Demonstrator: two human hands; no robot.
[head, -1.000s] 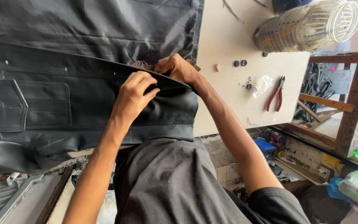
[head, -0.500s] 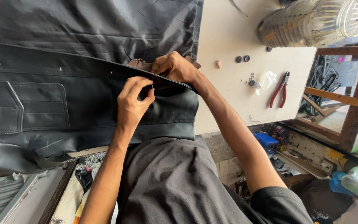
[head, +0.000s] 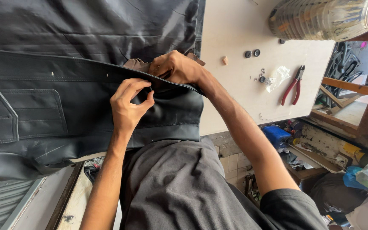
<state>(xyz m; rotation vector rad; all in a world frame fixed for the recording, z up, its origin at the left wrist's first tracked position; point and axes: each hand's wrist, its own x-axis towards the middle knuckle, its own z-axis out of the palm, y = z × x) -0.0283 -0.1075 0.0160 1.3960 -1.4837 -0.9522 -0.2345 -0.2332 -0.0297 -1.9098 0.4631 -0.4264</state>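
Note:
A black leather jacket (head: 77, 64) lies spread over a pale worktable (head: 239, 102), with a flap pocket (head: 22, 113) at the left. My right hand (head: 176, 67) is closed on the jacket's front edge, where a bit of tan lining (head: 136, 64) shows. My left hand (head: 128, 104) is just below it. Its thumb and fingertips pinch the same edge right beside the right hand. What sits between the fingertips is hidden.
Red-handled pliers (head: 292, 87), a small clear plastic bag (head: 277, 76) with metal bits and two dark round studs (head: 252, 53) lie on the table right of the jacket. A big ribbed clear container (head: 329, 17) stands at the top right. Cluttered shelves fill the lower right.
My left hand has slid slightly down and curled its fingers into a pinch on the jacket edge. The right hand keeps its grip in the same place.

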